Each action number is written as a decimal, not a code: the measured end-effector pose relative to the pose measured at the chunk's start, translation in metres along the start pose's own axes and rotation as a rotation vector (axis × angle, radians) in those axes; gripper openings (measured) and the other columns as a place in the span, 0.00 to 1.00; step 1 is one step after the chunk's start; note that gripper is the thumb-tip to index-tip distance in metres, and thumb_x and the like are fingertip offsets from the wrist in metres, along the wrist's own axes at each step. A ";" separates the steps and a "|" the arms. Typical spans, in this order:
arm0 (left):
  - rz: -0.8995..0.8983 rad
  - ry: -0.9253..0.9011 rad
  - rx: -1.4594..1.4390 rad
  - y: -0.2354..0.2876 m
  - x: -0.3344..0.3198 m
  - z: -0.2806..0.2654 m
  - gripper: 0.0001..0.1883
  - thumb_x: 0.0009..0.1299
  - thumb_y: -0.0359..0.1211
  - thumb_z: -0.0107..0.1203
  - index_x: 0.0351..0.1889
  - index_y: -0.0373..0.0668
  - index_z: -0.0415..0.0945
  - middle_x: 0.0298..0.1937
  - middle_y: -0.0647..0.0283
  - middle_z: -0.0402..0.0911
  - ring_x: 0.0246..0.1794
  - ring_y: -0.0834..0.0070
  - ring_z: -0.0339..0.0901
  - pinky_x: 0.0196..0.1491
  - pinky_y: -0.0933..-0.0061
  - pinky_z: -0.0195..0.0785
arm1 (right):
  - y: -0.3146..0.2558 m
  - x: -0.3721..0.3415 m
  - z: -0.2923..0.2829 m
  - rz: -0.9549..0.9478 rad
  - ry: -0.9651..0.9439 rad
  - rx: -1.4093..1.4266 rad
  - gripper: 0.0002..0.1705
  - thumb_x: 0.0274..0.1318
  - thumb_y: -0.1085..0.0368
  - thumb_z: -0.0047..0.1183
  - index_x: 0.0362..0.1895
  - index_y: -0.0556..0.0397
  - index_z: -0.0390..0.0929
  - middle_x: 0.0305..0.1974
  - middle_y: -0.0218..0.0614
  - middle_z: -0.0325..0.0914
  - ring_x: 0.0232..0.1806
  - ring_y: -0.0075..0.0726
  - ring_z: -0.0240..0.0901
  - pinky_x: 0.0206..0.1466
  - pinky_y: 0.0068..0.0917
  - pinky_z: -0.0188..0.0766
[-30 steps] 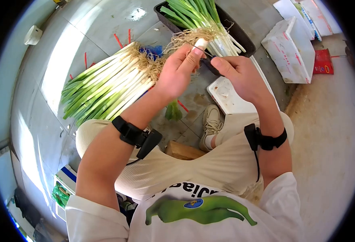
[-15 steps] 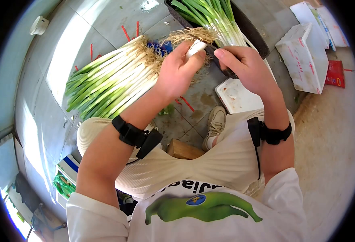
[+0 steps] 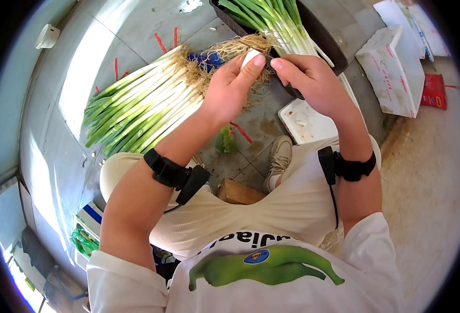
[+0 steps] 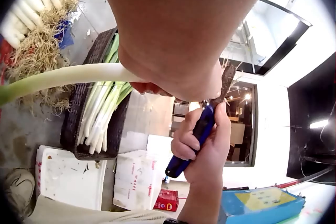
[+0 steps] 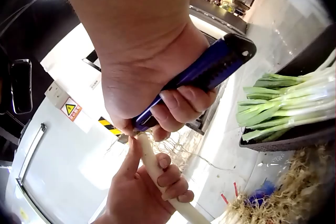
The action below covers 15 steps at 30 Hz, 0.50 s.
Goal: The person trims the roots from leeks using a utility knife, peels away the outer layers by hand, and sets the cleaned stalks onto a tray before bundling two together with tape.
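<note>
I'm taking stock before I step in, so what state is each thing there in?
Left hand, curled round a leek
Right hand, gripping a knife
Knife, blade out
Held leek, root end by the blade
Leek pile, side by side, roots on
Basket, holding leeks
White tray, dirty

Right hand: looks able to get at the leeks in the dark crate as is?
Probably. The crate sits just beyond the right hand, and the leeks lie uncovered. But that hand grips a blue-handled knife.
</note>
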<state>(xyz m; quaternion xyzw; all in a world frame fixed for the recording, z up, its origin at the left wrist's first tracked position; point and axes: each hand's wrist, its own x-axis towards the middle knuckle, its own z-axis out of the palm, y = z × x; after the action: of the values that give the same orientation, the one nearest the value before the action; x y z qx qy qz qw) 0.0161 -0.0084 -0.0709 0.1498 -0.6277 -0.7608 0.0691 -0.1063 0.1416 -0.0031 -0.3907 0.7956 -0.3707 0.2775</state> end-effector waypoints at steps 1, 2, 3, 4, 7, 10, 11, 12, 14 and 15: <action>0.037 0.003 0.005 -0.002 0.001 0.001 0.25 0.76 0.55 0.52 0.45 0.38 0.76 0.30 0.73 0.70 0.29 0.84 0.63 0.32 0.78 0.61 | 0.000 -0.001 -0.001 0.002 0.004 -0.004 0.30 0.65 0.43 0.50 0.30 0.60 0.80 0.15 0.33 0.62 0.20 0.29 0.57 0.26 0.32 0.55; 0.040 0.000 0.003 -0.005 0.001 0.000 0.25 0.76 0.55 0.52 0.45 0.38 0.76 0.30 0.73 0.70 0.29 0.84 0.63 0.32 0.78 0.61 | 0.001 -0.001 -0.001 0.010 0.013 -0.009 0.30 0.65 0.42 0.51 0.30 0.60 0.80 0.15 0.33 0.62 0.20 0.29 0.57 0.26 0.32 0.55; 0.042 0.018 0.064 -0.006 0.001 0.000 0.24 0.76 0.53 0.52 0.45 0.38 0.75 0.29 0.72 0.70 0.28 0.84 0.63 0.32 0.77 0.61 | 0.001 -0.002 -0.001 0.018 0.021 -0.013 0.30 0.65 0.42 0.51 0.30 0.60 0.80 0.15 0.34 0.63 0.20 0.30 0.57 0.26 0.32 0.55; 0.043 0.035 0.124 -0.007 0.001 0.001 0.24 0.77 0.52 0.52 0.44 0.38 0.75 0.28 0.72 0.70 0.27 0.84 0.63 0.31 0.77 0.61 | 0.002 -0.002 -0.001 0.020 0.024 -0.015 0.30 0.65 0.42 0.51 0.30 0.60 0.80 0.15 0.34 0.63 0.20 0.30 0.57 0.26 0.32 0.55; 0.045 0.093 0.131 -0.005 -0.002 0.005 0.23 0.77 0.51 0.53 0.44 0.38 0.74 0.27 0.71 0.71 0.27 0.84 0.64 0.31 0.77 0.61 | 0.001 -0.003 -0.001 0.028 0.034 -0.014 0.31 0.64 0.41 0.51 0.31 0.60 0.81 0.16 0.34 0.63 0.20 0.30 0.58 0.26 0.32 0.55; 0.064 0.054 0.106 -0.003 -0.002 0.004 0.22 0.77 0.50 0.53 0.45 0.38 0.73 0.27 0.71 0.71 0.27 0.84 0.65 0.31 0.77 0.61 | -0.001 -0.003 -0.001 0.026 0.028 -0.006 0.31 0.64 0.40 0.52 0.32 0.60 0.82 0.16 0.34 0.64 0.20 0.30 0.58 0.27 0.32 0.56; 0.068 0.055 0.106 -0.003 -0.002 0.003 0.22 0.77 0.50 0.53 0.45 0.38 0.73 0.27 0.71 0.71 0.27 0.84 0.65 0.31 0.77 0.61 | -0.001 -0.003 -0.001 0.029 0.032 -0.017 0.31 0.64 0.40 0.52 0.32 0.60 0.82 0.16 0.35 0.64 0.20 0.31 0.59 0.27 0.32 0.56; 0.066 0.049 0.079 -0.003 -0.002 0.003 0.21 0.77 0.50 0.53 0.45 0.38 0.74 0.27 0.71 0.71 0.27 0.84 0.65 0.31 0.77 0.61 | -0.002 -0.003 -0.001 0.034 0.036 -0.028 0.31 0.63 0.40 0.52 0.33 0.60 0.82 0.16 0.35 0.64 0.20 0.31 0.59 0.27 0.32 0.56; 0.066 0.043 0.051 -0.003 -0.002 0.003 0.21 0.77 0.49 0.53 0.45 0.38 0.74 0.27 0.71 0.71 0.27 0.84 0.65 0.31 0.77 0.61 | -0.003 -0.004 -0.001 0.040 0.030 -0.045 0.31 0.64 0.40 0.52 0.32 0.60 0.82 0.15 0.35 0.64 0.20 0.31 0.59 0.26 0.32 0.56; 0.071 0.065 0.057 -0.004 -0.003 0.004 0.20 0.77 0.49 0.53 0.44 0.38 0.74 0.27 0.71 0.71 0.27 0.84 0.64 0.31 0.77 0.61 | -0.003 -0.004 -0.001 0.048 0.025 -0.060 0.31 0.64 0.40 0.52 0.32 0.59 0.82 0.15 0.35 0.64 0.20 0.31 0.59 0.26 0.32 0.56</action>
<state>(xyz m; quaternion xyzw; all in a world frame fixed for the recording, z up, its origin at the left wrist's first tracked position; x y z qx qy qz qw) 0.0179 -0.0032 -0.0736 0.1539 -0.6513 -0.7346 0.1121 -0.1035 0.1440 0.0002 -0.3752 0.8189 -0.3447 0.2643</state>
